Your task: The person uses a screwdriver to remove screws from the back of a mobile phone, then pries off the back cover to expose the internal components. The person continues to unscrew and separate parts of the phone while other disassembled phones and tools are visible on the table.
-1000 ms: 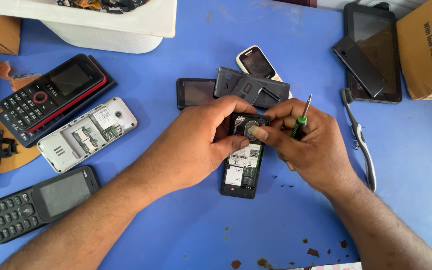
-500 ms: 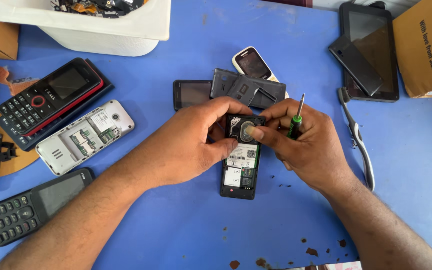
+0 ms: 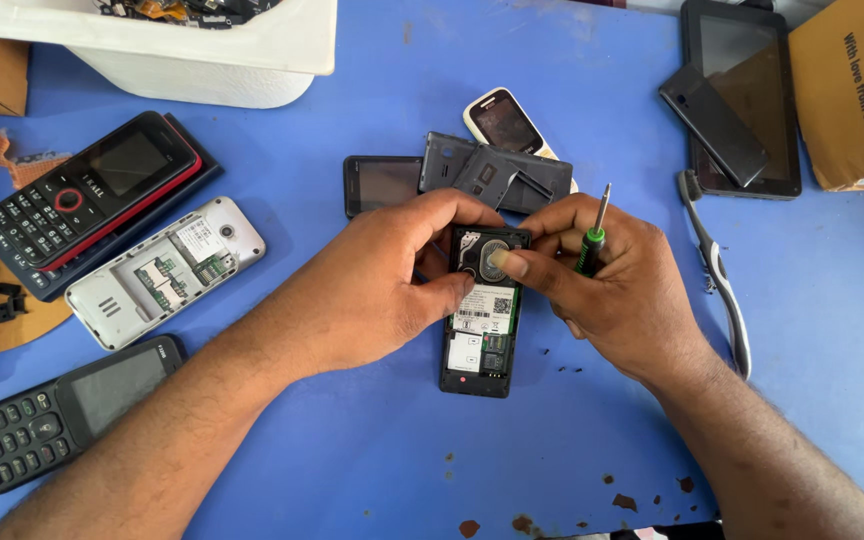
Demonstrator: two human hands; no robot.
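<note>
Opened keypad phone (image 3: 479,325): mid-tabletop, face down, back cover off, labels and circuit board exposed; round speaker (image 3: 493,262) seated at its top end. Judged partway through disassembly, board not yet lifted out. Left hand (image 3: 372,290): closed around the phone's upper left edge. Right hand (image 3: 617,290): a fingertip pressing the speaker, green-handled screwdriver (image 3: 593,235) clamped in the fist, tip upward. Removed back covers (image 3: 497,175) just beyond. Since half a second ago: phone slightly lower, speaker no longer lifted between fingertips
</note>
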